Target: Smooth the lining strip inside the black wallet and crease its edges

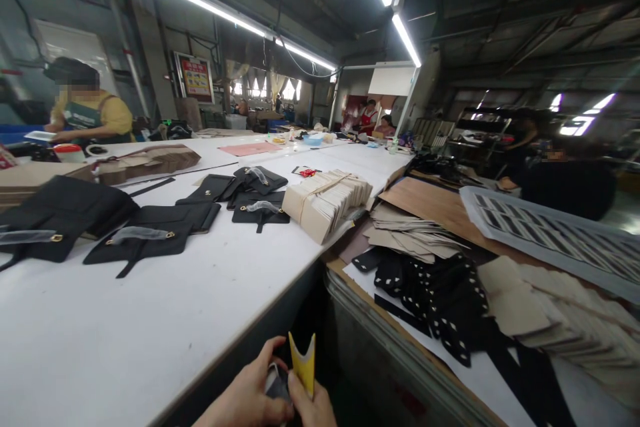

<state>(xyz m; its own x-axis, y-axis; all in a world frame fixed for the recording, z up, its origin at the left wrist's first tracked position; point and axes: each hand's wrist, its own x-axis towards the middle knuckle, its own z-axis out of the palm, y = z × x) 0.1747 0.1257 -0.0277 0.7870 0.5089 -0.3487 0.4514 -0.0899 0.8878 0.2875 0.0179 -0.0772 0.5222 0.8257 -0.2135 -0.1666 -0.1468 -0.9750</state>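
At the lower middle, in front of the table edge, my left hand curls around a small dark piece with a pale edge. Close against it, my right hand pinches a flat yellow piece with a curved notch in its top end, held upright. The fingers hide the lower parts of both pieces. On the white table lie black leather pieces with a clear-wrapped strap and gold-coloured buckles. A banded stack of beige boards sits near the table's right edge.
On the lower bench to the right are black strips with white spots, fanned beige boards and a translucent tray of dark strips. A dark gap separates table and bench. Co-workers are at the left and right.
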